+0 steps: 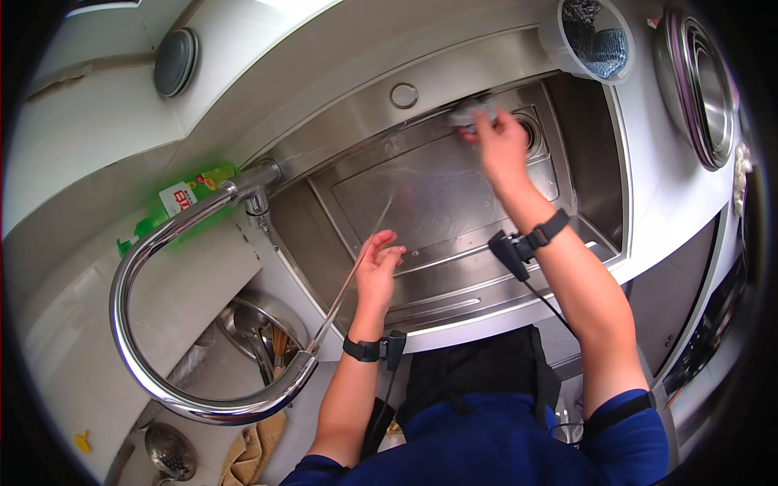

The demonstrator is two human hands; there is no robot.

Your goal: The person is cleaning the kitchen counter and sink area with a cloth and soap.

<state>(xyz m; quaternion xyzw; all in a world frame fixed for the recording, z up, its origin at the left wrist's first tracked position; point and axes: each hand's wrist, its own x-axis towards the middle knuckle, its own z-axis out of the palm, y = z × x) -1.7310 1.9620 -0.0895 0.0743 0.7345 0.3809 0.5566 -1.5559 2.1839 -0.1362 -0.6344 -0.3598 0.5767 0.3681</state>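
Note:
My right hand (499, 146) presses a grey scrubber or cloth (471, 114), blurred, against the far side of the stainless steel sink (425, 188), just left of the drain (527, 135). Nothing is held in my left hand (378, 267), which hovers over the near left part of the basin with its fingers loosely bent and apart. A thin stream of water (343, 287) falls from the curved chrome faucet (121, 304) and passes close by that hand. Whether the water touches the fingers I cannot tell. The sink floor looks wet.
Behind the faucet stands a green detergent bottle (182, 197). A clear tub (553, 45) with scouring pads and stacked steel bowls (699, 91) are at the right. On the left are a metal bowl with utensils (267, 316), a skimmer (170, 452) and a brown cloth (252, 449).

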